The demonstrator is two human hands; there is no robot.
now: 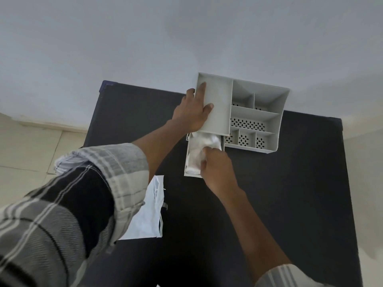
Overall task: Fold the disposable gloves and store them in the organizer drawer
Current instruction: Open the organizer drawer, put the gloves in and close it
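Folded gloves (199, 154) sit in the pulled-out drawer (187, 162), right hand (217, 168) fingers curled, pressing them down. Left hand (194, 112) spread flat, steadying the organizer (277, 121). More gloves (147, 214) on the table (290, 183) look unstored; drawer not yet closed.

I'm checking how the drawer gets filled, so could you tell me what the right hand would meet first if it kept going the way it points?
Most likely the folded gloves in the open drawer: the right hand points into it, fingertips already at them.
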